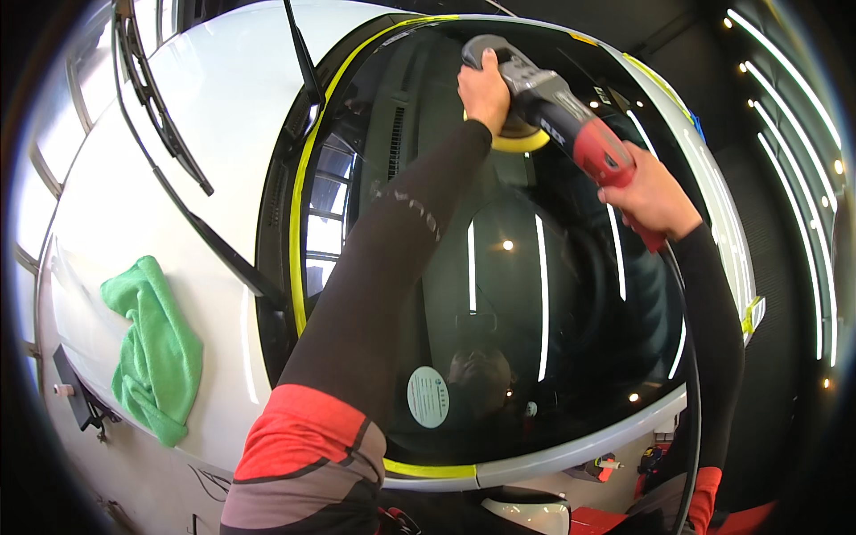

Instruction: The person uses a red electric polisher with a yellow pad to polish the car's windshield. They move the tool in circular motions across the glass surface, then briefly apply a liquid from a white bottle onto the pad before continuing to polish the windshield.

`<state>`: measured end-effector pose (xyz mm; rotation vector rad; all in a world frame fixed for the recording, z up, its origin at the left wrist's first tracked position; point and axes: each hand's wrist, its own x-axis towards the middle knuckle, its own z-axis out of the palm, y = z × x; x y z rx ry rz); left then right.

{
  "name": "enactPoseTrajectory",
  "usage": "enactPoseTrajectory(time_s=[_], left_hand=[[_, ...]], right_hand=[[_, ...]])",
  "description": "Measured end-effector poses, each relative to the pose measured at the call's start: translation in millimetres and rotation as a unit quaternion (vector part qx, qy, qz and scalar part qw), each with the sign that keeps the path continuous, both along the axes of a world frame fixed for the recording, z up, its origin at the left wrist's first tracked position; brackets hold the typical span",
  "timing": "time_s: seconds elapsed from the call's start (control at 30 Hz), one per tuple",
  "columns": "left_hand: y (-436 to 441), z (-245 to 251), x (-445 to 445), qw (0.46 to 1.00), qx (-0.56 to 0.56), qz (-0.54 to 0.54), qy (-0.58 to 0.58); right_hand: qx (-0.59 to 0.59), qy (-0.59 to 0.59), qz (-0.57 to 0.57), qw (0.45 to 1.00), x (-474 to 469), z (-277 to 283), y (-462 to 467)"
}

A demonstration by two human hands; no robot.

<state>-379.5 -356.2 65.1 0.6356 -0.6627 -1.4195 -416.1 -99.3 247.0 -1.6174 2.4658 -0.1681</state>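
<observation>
A red, black and grey Flex car polisher (pixel 558 110) is held in both hands over the windshield (pixel 495 267) of a white car. My left hand (pixel 487 93) grips its grey head end, with the thumb on top. My right hand (pixel 645 194) is wrapped around the red rear handle. Under the head, the yellow foam pad (pixel 521 142) lies against the dark glass near its far side; its contact face is hidden. From the handle a black power cord (pixel 692 374) hangs down along my right forearm.
A green microfiber cloth (pixel 157 348) lies on the white hood (pixel 214 301). Two wiper arms (pixel 221 247) stand raised off the glass. Yellow masking tape (pixel 304 221) lines the windshield's edge. A round sticker (pixel 429 396) sits on the near glass. The side mirror (pixel 528 511) juts out below.
</observation>
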Motion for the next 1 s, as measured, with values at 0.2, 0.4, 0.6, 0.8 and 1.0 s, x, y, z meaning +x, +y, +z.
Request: enactPoseTrajectory(time_s=[0.2, 0.4, 0.6, 0.8, 1.0], left_hand=[[155.8, 13.0, 49.7, 1.000, -0.009, 0.000, 0.026], [272.5, 16.7, 92.7, 0.997, 0.010, -0.022, 0.077], [309.3, 16.8, 98.3, 0.993, 0.014, -0.041, 0.111], [262.6, 23.0, 65.6, 0.995, -0.010, -0.039, 0.096], [138.5, 29.4, 24.1, 0.997, -0.022, -0.065, 0.018]], right_hand=[[0.022, 0.058, -0.005, 0.998, 36.7, 20.3, 129.0], [0.018, 0.030, -0.008, 0.999, 63.5, 25.7, 222.9], [-0.036, 0.033, 0.032, 0.998, 72.4, 18.8, 259.4], [-0.032, 0.125, 0.032, 0.991, 48.1, 17.2, 221.9], [-0.079, 0.152, 0.080, 0.982, 10.1, 8.9, 120.3]])
